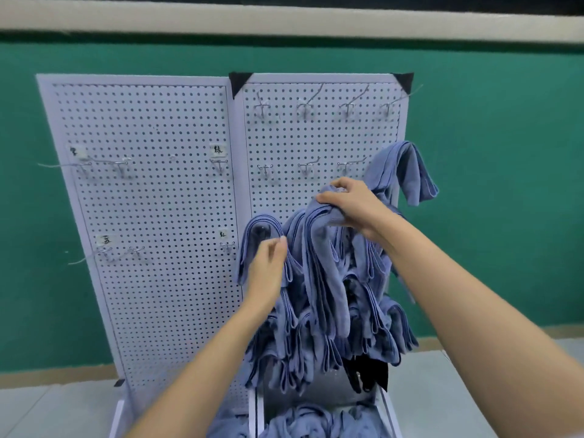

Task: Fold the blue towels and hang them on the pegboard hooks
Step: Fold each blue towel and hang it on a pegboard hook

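Two hands at folded blue cloth towels (363,327) hung on a white perforated metal pegboard (316,137).
The right hand (350,203) grips the bunched top of one folded towel (319,241) against the right-hand panel, while the left hand (268,263) pinches the edge of the looped towel (248,245) just beside it — more folded ones drape thickly below. Another towel (407,172) hangs higher, at the panel's right edge. Bare wire hooks (305,105) line the top row; the left-hand panel (151,216) bears small handwritten paper labels (218,150) — a green wall (505,184) stands behind.
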Demonstrator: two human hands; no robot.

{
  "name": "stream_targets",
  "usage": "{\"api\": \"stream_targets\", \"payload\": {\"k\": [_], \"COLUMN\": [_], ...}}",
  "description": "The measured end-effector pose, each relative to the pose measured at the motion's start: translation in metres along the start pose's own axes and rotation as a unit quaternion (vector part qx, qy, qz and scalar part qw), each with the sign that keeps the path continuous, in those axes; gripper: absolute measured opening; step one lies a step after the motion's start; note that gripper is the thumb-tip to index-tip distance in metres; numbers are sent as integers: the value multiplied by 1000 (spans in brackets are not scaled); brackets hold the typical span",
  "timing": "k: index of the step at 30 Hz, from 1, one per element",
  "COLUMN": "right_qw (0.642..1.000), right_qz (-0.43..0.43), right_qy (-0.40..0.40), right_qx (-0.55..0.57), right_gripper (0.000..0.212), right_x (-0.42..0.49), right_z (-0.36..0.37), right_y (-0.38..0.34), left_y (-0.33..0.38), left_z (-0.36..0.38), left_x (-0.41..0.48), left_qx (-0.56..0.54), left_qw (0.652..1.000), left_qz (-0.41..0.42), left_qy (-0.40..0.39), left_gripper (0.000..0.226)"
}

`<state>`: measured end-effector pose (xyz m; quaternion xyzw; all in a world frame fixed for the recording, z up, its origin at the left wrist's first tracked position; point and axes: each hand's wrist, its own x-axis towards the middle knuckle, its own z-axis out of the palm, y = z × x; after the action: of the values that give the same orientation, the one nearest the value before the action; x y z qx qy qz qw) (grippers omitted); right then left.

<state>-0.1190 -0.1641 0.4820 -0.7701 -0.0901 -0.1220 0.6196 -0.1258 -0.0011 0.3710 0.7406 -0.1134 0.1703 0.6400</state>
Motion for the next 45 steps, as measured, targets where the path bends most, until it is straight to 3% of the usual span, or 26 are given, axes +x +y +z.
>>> {"api": "stream_targets", "payload": {"k": [3,6,8,12,16,19,22,24,28,33,35,38,40,45], "right_qw": [1000,996,993,988,988,992,990,986,989,984,975,940,942,940], "right_qz": [0,-5,-10,-10,15,85,116,86,-16,-80,-100,-142,-157,-170], "right_qy": [13,27,39,73,81,74,22,32,66,25,22,100,140,185], "right_qx": [28,79,110,139,127,59,-80,-136,-129,-156,-198,-292,-263,-230], "right_gripper": [31,22,15,10,6,10,16,23,31,31,44,44,33,32], "right_x": [5,9,8,7,3,-3,-5,-4,-1,2,4,9,13,25], "right_z": [-4,-15,-25,-55,-82,-92,-91,-85,-71,-65,-68,-74,-79,-96], "right_y": [-9,-15,-16,-7,22,51,74,75,51,33,37,47,49,40], "left_y": [17,17,14,13,15,25,40,52,78,103,110,115,116,121], "left_z": [31,54,61,59,43,34,32,36,52,75,83,94,101,109], "left_x": [-5,-4,-1,10,28,37,46,51,57,61,64,66,67,75], "left_qx": [6,56,100,88,137,193,248,270,296,297,279,250,239,227], "left_qw": [999,998,995,992,981,969,954,948,942,939,946,957,960,964], "left_qz": [-4,-10,12,41,92,112,126,129,126,136,127,119,123,134], "left_qy": [-40,-16,26,81,104,106,108,109,101,105,105,90,76,24], "left_gripper": [62,91,81,40,27,23,23,23,25,24,23,19,17,24]}}
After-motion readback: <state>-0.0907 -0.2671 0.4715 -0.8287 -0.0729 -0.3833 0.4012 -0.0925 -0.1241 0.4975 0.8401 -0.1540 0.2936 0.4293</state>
